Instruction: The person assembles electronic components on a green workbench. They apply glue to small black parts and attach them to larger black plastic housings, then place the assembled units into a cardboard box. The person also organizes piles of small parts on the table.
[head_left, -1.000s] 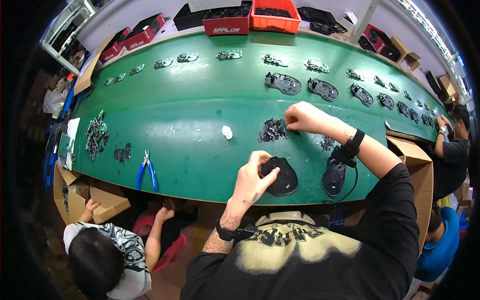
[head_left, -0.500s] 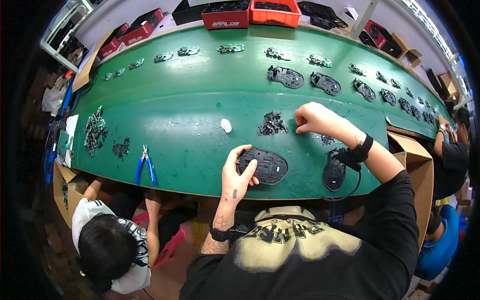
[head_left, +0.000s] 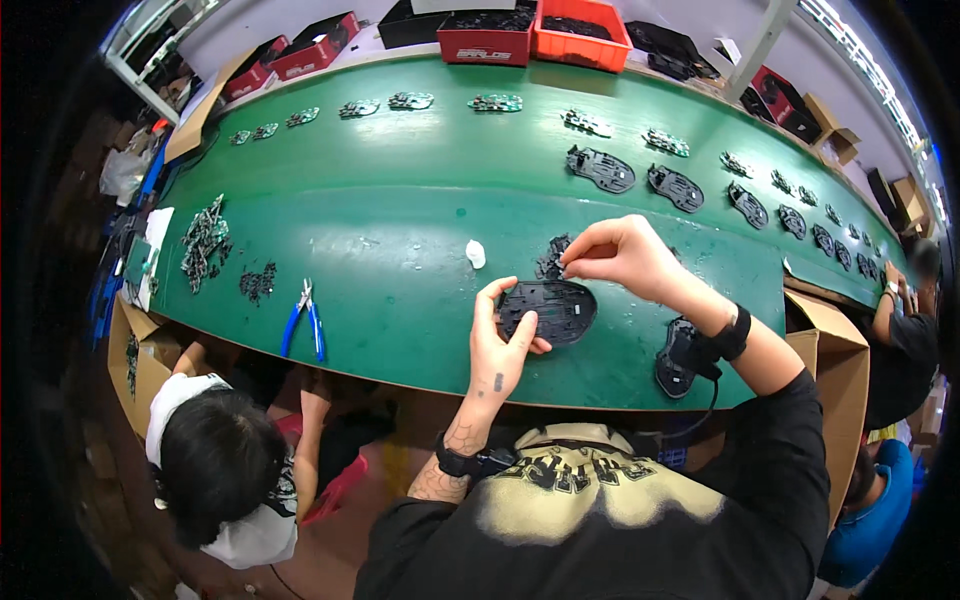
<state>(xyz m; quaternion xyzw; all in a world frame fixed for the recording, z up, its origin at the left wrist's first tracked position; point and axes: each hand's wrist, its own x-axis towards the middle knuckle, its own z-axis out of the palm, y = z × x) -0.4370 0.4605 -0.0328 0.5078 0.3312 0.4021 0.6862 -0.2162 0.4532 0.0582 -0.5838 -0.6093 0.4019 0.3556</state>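
Left hand [head_left: 500, 345]: pinches the shell [head_left: 565, 312] at its left end, thumb on top.
Right hand [head_left: 635, 262]: fingertips close together near the bits [head_left: 549, 264]; can't tell if they pinch one.
Shell: over the table's [head_left: 400, 290] near side; black, rounded, ribbed. Looks light, stiff, maybe smooth; thin ribs might snap, so hold the rim.
Bits: dark, jagged heap.
Pliers [head_left: 316, 330]: left, blue handles, metal tips.

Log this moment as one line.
left hand: holding black shell | right hand: pinched, near dark parts | pliers: on green bench
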